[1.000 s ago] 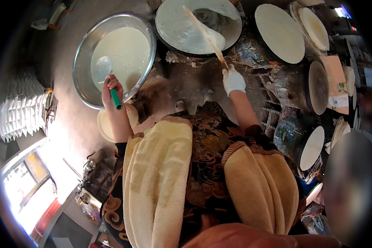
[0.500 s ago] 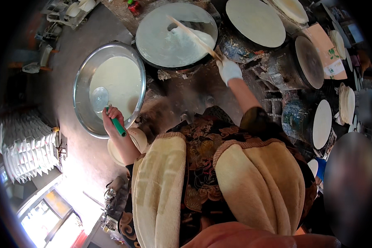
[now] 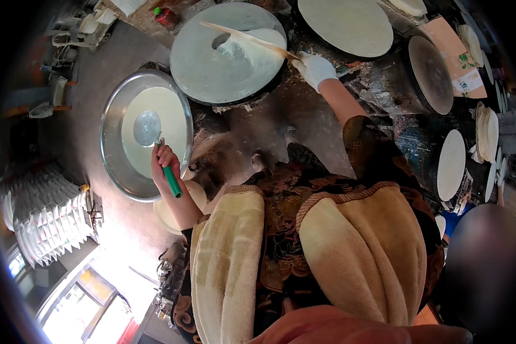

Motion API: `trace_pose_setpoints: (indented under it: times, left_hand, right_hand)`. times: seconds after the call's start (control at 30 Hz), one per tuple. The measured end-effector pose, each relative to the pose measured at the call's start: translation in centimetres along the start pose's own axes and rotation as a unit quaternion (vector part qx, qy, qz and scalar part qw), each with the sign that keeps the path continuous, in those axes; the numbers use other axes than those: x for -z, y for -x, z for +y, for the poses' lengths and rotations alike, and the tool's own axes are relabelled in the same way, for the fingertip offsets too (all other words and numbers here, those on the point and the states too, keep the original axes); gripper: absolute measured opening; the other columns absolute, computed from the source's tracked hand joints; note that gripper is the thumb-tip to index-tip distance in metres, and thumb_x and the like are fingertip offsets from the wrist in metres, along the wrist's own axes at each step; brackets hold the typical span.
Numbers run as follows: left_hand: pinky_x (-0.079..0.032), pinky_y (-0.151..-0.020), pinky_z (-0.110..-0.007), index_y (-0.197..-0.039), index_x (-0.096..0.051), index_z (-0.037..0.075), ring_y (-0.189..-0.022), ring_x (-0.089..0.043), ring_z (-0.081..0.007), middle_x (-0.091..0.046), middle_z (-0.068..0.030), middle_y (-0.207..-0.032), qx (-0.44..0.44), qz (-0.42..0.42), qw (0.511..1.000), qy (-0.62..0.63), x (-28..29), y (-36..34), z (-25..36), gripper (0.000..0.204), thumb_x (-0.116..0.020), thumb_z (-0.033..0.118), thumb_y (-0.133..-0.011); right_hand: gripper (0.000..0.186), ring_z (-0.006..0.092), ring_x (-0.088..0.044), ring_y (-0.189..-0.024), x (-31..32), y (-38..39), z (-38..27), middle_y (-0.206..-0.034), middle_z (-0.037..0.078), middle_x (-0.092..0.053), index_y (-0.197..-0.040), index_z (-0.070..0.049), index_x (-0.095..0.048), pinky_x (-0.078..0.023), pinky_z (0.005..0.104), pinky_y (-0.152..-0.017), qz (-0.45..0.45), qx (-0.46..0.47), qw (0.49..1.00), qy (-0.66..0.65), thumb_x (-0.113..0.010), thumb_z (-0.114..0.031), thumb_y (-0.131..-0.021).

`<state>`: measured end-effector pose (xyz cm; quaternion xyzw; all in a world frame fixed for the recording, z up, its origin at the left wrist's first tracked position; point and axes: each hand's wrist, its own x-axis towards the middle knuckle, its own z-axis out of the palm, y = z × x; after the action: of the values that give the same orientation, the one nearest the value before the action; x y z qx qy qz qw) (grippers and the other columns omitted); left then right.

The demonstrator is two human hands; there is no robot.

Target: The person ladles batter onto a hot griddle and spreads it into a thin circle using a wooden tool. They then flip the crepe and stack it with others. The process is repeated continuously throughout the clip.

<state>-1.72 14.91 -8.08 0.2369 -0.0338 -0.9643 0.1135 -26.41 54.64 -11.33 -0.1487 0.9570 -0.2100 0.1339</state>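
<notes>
My left hand (image 3: 165, 163) is closed round the green handle of a ladle (image 3: 147, 128). The ladle's round metal bowl is over the pale batter (image 3: 172, 106) in a wide metal basin (image 3: 110, 155); I cannot tell how deep it dips. In a white glove, my right hand (image 3: 316, 70) grips one end of a thin wooden spreader (image 3: 247, 38). The spreader lies across a round griddle (image 3: 198, 77) at the top, along the edge of a spread of white batter (image 3: 258, 63). A dark bare patch shows at the griddle's middle.
Several more round griddles stand to the right, one with a pale sheet (image 3: 347, 26), one bare and dark (image 3: 431, 74). Stacked pale rounds (image 3: 486, 133) sit at far right. A pale bucket (image 3: 180, 207) is below the basin. A red bottle (image 3: 165, 17) stands beside the first griddle.
The wooden spreader has swung to a flatter angle across the griddle, pushing the white batter's edge. My left hand has shifted the ladle slightly within the basin. The whole view has turned a little.
</notes>
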Motion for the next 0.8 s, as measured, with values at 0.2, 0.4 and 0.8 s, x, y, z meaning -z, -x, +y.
trace_pose_setpoints:
  times: [0.2, 0.4, 0.8]
  left_hand:
    - [-0.037, -0.039, -0.021, -0.110, -0.045, -0.011, -0.048, -0.039, -0.0087, -0.039, -0.0035, -0.068, 0.054, -0.054, 0.996, -0.046, -2.1, -1.4, -1.6, 0.027, -0.036, 0.013, -0.099]
    - [-0.038, -0.037, -0.021, -0.111, -0.045, -0.009, -0.047, -0.038, -0.0090, -0.038, -0.0034, -0.068, 0.092, -0.040, 0.994, -0.033, -2.6, -2.8, -3.8, 0.027, -0.036, 0.013, -0.099]
    - [-0.036, -0.035, -0.020, -0.116, -0.044, -0.007, -0.046, -0.038, -0.0078, -0.038, -0.0024, -0.068, 0.108, -0.044, 0.992, -0.046, -4.3, -3.2, -6.1, 0.028, -0.035, 0.015, -0.100]
  right_hand:
    - [0.043, 0.0406, -0.060, -0.089, -3.0, 5.1, 4.0, -0.091, 0.023, -0.063, -0.107, -0.007, -0.058, -0.046, 0.0487, -0.079, -0.018, 0.016, 1.000, -0.006, -0.040, -0.043, -0.091]
    - [0.040, 0.0397, -0.058, -0.091, -0.5, -2.8, 4.0, -0.094, 0.021, -0.063, -0.103, -0.006, -0.058, -0.046, 0.0471, -0.079, 0.015, 0.020, 1.000, -0.014, -0.041, -0.041, -0.092]
    - [0.033, 0.0383, -0.060, -0.092, -0.2, -9.0, 0.0, -0.097, 0.019, -0.064, -0.112, -0.014, -0.056, -0.049, 0.0470, -0.078, 0.145, -0.011, 0.989, -0.034, -0.045, -0.036, -0.089]
